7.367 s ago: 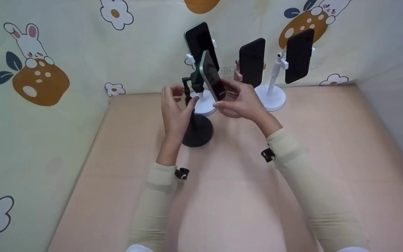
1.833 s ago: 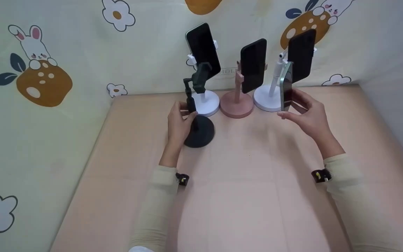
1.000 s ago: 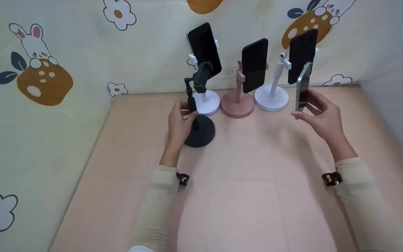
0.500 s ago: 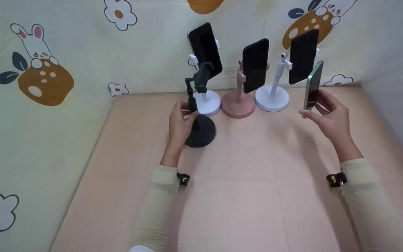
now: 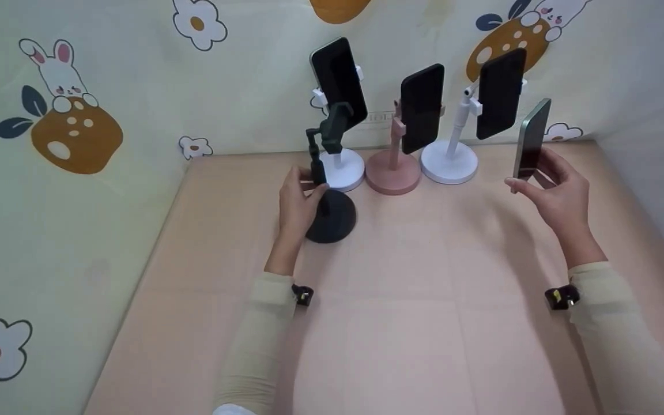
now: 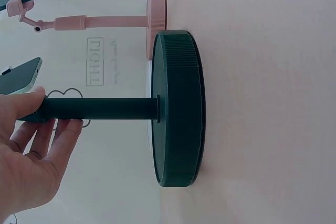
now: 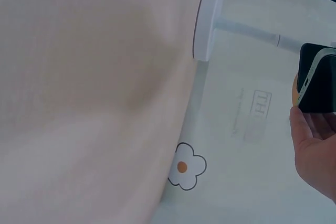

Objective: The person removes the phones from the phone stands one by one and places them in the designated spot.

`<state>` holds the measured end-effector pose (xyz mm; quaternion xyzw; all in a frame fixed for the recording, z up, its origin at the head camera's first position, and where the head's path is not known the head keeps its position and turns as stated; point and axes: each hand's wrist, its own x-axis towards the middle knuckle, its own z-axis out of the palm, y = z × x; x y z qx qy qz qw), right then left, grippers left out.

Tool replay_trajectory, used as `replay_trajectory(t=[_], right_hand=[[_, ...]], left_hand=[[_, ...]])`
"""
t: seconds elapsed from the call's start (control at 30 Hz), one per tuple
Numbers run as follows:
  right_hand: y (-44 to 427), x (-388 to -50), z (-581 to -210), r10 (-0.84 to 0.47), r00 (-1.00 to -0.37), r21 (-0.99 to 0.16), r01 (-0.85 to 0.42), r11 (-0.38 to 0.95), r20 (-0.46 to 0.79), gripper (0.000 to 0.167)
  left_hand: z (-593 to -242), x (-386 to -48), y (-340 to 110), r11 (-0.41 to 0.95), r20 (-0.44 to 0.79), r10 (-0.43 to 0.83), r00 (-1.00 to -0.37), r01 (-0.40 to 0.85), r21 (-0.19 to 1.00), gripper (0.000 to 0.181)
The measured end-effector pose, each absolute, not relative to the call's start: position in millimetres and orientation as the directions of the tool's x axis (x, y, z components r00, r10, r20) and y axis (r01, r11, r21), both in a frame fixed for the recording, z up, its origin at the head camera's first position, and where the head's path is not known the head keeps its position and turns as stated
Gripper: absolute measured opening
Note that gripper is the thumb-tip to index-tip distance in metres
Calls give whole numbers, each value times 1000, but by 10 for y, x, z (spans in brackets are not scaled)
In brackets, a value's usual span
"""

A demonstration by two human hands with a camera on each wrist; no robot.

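Note:
My left hand [image 5: 297,202] grips the stem of a dark phone stand [image 5: 332,222], thumb on one side and fingers on the other. The stand's round base rests on the table and its clamp [image 5: 335,127] at the top holds no phone. In the left wrist view the stand [image 6: 181,108] looks dark green. At the right, my right hand [image 5: 565,193] holds a phone [image 5: 532,141] upright by its lower part, raised above the table, with its thumb at the bottom edge. The right wrist view shows this phone [image 7: 321,85] only partly, cut by the frame's edge.
Behind the dark stand, a white stand [image 5: 343,170], a pink stand [image 5: 392,173] and another white stand [image 5: 450,164] form a row, each bearing a phone. A patterned wall backdrop [image 5: 251,86] rises behind the pinkish table [image 5: 401,323], and a pale wall [image 5: 649,144] borders the right.
My right hand has carried the phone from beside the dark stand's clamp far to the right, still drifting right. My left hand has lowered onto the stem and since stayed there.

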<state>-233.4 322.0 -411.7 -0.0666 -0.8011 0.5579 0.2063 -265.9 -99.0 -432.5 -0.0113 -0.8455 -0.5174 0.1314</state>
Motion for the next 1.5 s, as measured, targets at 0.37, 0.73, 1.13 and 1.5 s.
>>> replay_trajectory(t=[0.37, 0.73, 1.13, 1.5], right_hand=[[3317, -2372, -4150, 405, -888, -919, -45, 393, 217, 68], [3428, -2420, -4130, 428, -896, -891, 96, 444, 117, 71], [3550, -2454, -4162, 413, -909, -844, 183, 504, 49, 79], [3630, -2496, -4199, 371, -927, -694, 228, 683, 61, 87]], left_hand=[[-4340, -2665, -997, 435, 242, -113, -964, 171, 884, 27], [-4324, -2651, -992, 446, 238, -119, -964, 162, 880, 27], [-4331, -2648, -996, 442, 246, -111, -963, 174, 880, 27], [-4330, -2646, -995, 425, 246, -112, -963, 178, 888, 26]])
